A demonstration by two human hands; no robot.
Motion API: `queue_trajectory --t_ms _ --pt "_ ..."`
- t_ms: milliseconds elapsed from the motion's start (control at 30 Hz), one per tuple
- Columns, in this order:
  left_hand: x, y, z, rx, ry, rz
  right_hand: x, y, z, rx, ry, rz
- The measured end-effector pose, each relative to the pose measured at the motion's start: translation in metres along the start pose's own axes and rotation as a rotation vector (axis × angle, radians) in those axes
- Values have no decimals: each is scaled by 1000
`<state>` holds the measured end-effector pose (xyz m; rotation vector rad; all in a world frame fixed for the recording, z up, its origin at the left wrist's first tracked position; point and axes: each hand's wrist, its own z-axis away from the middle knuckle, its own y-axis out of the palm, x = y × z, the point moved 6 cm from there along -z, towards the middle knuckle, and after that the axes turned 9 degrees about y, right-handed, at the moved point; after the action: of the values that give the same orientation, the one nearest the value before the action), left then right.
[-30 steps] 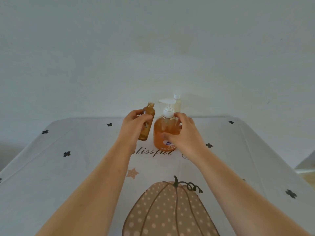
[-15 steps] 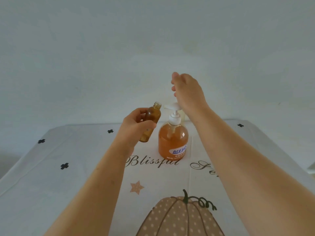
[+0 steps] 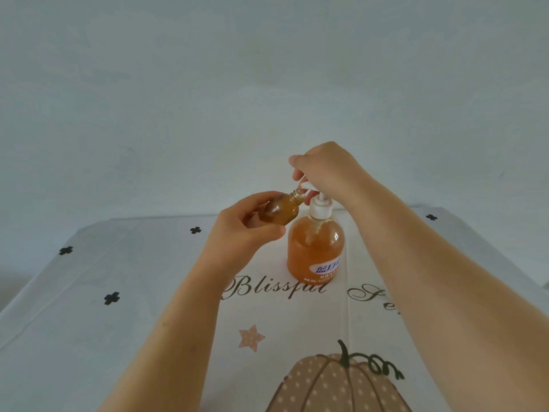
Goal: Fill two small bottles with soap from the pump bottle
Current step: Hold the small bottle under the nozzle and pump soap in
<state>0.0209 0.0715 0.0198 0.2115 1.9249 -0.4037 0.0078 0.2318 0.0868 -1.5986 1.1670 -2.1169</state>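
Observation:
An orange pump bottle (image 3: 315,251) with a white pump head stands on the printed tablecloth (image 3: 118,292). My left hand (image 3: 240,230) grips a small amber bottle (image 3: 279,209), tilted with its open threaded neck just under the white nozzle. My right hand (image 3: 323,171) rests on top of the pump head, fingers curled over it. The second small bottle is hidden behind my right arm and the pump bottle.
The table is covered by a white cloth printed with black clover marks, the script word "Blissful", a star (image 3: 251,337) and a dotted pumpkin (image 3: 335,385). A plain pale wall (image 3: 267,84) stands right behind the table's far edge.
My right hand left the pump bottle's body, rose, and came down onto the pump head. My left hand tilted the small amber bottle and brought its neck under the nozzle.

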Motion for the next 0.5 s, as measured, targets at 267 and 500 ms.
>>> queue_trajectory --t_ms 267,500 --pt "-4 -2 0 -36 45 2 18 -13 -1 1 -12 46" --pt "-7 -3 1 -51 111 -88 12 4 -7 -5 59 125"
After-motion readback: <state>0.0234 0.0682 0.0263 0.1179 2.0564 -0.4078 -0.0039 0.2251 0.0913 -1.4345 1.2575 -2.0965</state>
